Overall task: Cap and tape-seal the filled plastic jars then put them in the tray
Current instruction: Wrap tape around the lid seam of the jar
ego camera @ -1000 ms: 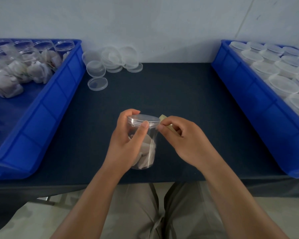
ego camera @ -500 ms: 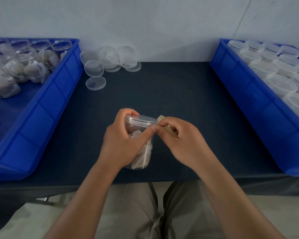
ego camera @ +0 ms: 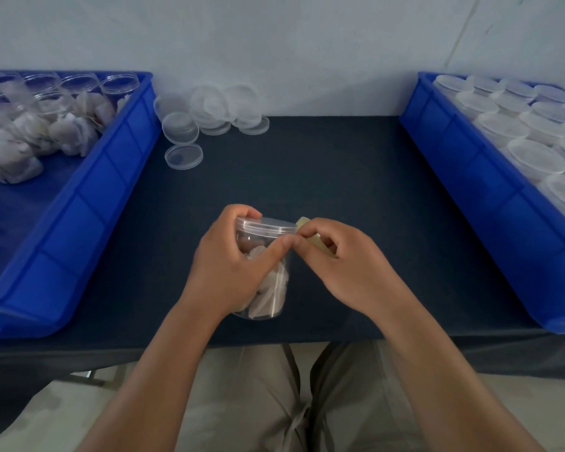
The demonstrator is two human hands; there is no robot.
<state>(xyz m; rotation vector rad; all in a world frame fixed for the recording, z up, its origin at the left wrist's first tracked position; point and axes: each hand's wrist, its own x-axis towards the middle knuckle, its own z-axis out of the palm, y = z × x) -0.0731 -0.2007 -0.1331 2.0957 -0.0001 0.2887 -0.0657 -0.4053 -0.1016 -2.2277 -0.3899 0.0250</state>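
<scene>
Head view. I see the left hand [ego camera: 229, 265] curled round the upper wall of the jar [ego camera: 269, 288], with the thumb on the near side just under the lid [ego camera: 266, 225] and the fingers wrapped over the far rim. The jar stands upright on the table [ego camera: 307, 164], capped, with pale packets inside, and its lower half shows just right of that palm. The right hand [ego camera: 340, 265] meets the left thumb tip at the jar's lid seam and pinches a pale yellow tape [ego camera: 313, 239] between thumb and forefinger; its remaining fingers are curled. I cannot tell whether the tape is a roll or a strip, nor whether its end lies on the jar. Well left of the left hand: the left tray [ego camera: 95, 197] with open filled jars [ego camera: 62, 125]. Ahead of the left hand, by the wall: loose lids [ego camera: 209, 109]. Well right of the right hand: the right tray [ego camera: 470, 177], holding capped jars [ego camera: 519, 125]
</scene>
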